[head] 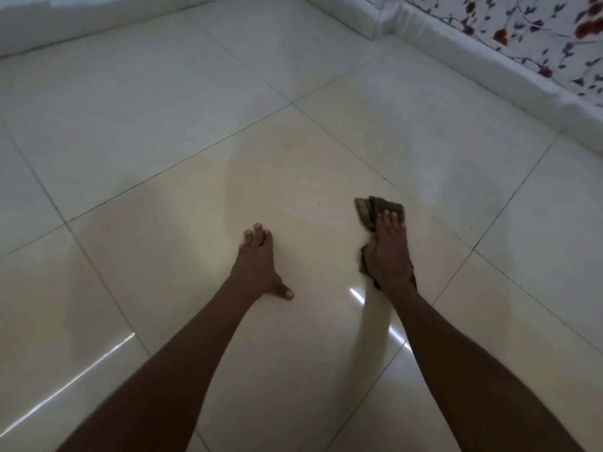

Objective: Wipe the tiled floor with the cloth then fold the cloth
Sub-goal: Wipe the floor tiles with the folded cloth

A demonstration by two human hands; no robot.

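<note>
A small dark brown-green cloth lies bunched on the glossy cream tiled floor, right of centre. My right hand presses flat on top of it, fingers pointing away from me; cloth edges stick out beyond the fingertips and beside the wrist. My left hand rests flat on the bare tile to the left, fingers together, thumb spread, holding nothing.
A white skirting ledge runs along the far and right side, with a flowered fabric above it at top right. A pale wall base borders the far left. Dark grout lines cross the floor.
</note>
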